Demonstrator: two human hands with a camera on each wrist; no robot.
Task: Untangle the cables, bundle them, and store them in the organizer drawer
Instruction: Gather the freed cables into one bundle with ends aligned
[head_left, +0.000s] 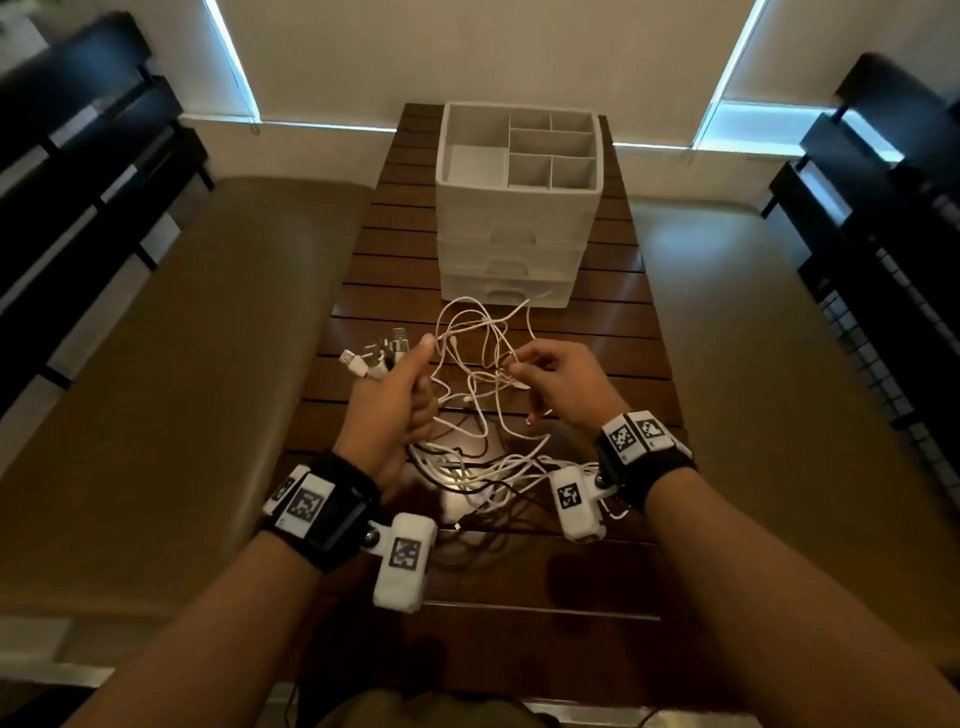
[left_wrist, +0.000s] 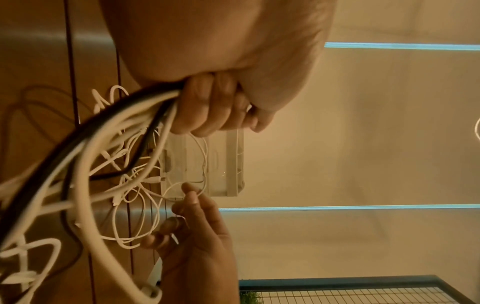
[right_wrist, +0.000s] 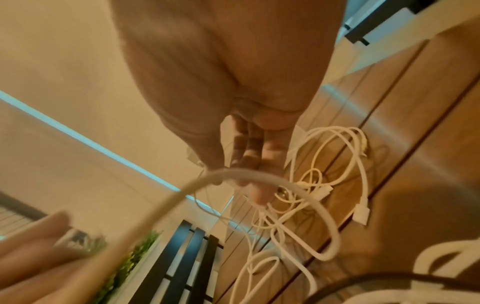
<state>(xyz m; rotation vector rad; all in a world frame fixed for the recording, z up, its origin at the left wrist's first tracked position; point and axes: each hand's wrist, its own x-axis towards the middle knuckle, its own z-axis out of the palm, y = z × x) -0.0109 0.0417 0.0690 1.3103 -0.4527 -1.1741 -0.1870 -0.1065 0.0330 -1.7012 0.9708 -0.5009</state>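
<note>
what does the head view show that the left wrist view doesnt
Only the head view shows the organizer's divided top compartments, the USB plug ends fanning out above the left hand's grip, and both wrist bands.

Only the left wrist view shows the black cable running among the white ones into the curled left fingers, and a wire grid at the bottom.

Both show the right hand pinching a thin white strand, the cable tangle, and the slatted table.
</note>
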